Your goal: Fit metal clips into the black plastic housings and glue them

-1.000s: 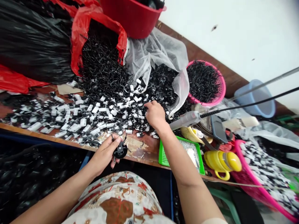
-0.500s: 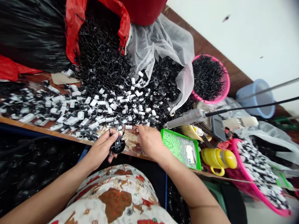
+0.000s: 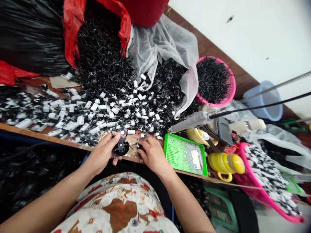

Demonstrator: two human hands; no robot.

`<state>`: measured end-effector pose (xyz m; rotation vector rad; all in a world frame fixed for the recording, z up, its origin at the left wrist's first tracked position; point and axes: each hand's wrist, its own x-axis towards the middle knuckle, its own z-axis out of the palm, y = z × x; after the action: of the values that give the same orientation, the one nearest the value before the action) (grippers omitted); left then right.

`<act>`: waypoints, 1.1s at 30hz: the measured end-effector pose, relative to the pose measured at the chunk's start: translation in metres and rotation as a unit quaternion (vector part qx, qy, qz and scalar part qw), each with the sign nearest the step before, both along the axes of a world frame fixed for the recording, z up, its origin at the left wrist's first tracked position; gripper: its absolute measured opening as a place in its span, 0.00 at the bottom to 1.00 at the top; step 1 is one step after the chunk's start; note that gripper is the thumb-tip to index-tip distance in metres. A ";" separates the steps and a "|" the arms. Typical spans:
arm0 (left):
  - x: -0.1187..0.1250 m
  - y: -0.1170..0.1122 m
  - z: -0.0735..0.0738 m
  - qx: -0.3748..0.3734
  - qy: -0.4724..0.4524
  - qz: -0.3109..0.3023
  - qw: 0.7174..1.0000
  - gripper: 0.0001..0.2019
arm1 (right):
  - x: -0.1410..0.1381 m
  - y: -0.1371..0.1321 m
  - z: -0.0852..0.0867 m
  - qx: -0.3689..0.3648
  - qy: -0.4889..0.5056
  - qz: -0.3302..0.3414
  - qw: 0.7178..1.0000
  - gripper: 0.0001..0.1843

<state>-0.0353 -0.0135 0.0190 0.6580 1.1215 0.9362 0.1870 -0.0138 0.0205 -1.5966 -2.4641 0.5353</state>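
Observation:
My left hand (image 3: 105, 151) is closed around a round black plastic part (image 3: 122, 148) with thin arms sticking out, just over the table's front edge. To its right, my right hand (image 3: 153, 152) pinches a small dark piece (image 3: 140, 144) between thumb and fingers; its exact kind is hard to make out. The two hands are apart, with a narrow gap between the pieces. Behind them spreads a heap of small white-and-black plastic pieces (image 3: 80, 120), and beyond that a pile of thin black plastic parts (image 3: 102, 61).
Right of my hand lies a green tray (image 3: 166, 152) of tiny clear bits. A grey electric screwdriver (image 3: 189, 122) hangs on a cord above it. Farther right are a yellow bottle (image 3: 222, 163), pink baskets (image 3: 233, 84) and a blue bucket (image 3: 277, 106). A clear plastic bag (image 3: 179, 38) stands behind.
My right hand has drawn back from the heap's edge toward my body, and a small dark piece now shows at its fingertips. The left hand keeps its hold on the round black part.

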 end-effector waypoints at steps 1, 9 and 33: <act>0.000 -0.001 0.001 -0.001 -0.010 -0.003 1.000 0.24 | -0.002 0.000 -0.002 -0.001 0.000 -0.017 1.000 0.21; -0.005 -0.002 0.001 -0.030 -0.076 -0.031 0.996 0.26 | -0.006 0.008 -0.007 -0.002 0.048 -0.118 0.992 0.20; -0.002 0.003 -0.001 -0.038 -0.078 -0.041 0.995 0.29 | -0.007 -0.010 -0.015 0.033 0.141 -0.132 0.981 0.16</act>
<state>-0.0372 -0.0105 0.0180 0.5564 0.9794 0.8552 0.1801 -0.0234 0.0057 -1.6569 -2.0086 0.5856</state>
